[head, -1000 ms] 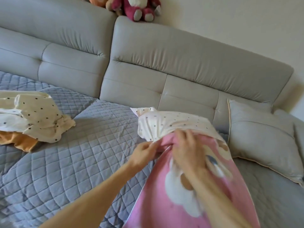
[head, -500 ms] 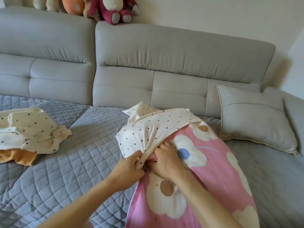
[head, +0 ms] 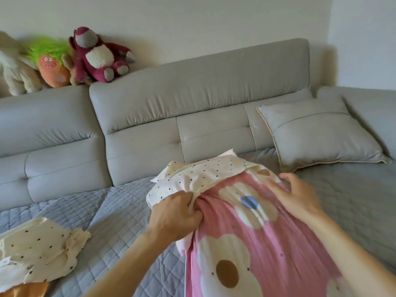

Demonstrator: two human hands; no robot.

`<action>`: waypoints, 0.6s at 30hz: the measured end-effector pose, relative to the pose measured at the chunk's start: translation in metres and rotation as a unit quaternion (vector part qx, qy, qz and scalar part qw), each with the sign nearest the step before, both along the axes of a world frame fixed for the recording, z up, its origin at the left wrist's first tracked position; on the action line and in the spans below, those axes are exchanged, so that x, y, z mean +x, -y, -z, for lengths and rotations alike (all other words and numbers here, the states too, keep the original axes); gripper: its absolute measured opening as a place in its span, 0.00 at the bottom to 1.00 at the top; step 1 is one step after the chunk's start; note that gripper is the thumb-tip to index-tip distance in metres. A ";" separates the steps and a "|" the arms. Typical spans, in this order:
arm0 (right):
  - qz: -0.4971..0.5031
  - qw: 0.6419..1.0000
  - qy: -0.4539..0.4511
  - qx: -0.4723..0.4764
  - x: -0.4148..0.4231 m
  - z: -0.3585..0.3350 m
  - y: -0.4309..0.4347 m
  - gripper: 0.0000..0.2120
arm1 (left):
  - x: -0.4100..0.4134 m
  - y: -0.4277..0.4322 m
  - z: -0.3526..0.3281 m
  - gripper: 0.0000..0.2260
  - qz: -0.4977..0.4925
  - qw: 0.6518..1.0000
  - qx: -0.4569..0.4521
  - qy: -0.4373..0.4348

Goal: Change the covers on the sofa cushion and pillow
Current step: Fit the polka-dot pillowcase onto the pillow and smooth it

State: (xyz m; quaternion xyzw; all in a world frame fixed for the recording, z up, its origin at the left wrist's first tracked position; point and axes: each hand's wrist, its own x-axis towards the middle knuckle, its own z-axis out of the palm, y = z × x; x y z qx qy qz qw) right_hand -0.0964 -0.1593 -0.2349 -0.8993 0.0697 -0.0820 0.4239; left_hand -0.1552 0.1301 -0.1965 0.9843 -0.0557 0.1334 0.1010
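Observation:
A pillow in a pink flowered cover lies lengthwise in front of me on the quilted sofa seat. A cream cover with dark dots caps its far end. My left hand grips the bunched edge of the dotted cover together with pink fabric. My right hand hovers with spread fingers over the pillow's right side, fingertips near the dotted cover's edge. A second cream dotted cover lies crumpled at the lower left on an orange cloth.
A grey cushion leans against the sofa back at the right. Three plush toys, among them a dark red bear, sit on top of the backrest at the left. The grey quilted seat cover spreads between the pillow and the crumpled cover.
My right hand has let go of the bunched fabric and moved right, opening over the pillow. My left hand keeps its grip on the dotted cover's edge. The view has tilted upward.

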 end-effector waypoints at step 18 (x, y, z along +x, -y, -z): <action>-0.106 0.971 -0.046 0.210 -0.011 0.027 0.003 0.28 | 0.163 0.156 -0.015 0.14 0.061 0.987 0.148 -0.001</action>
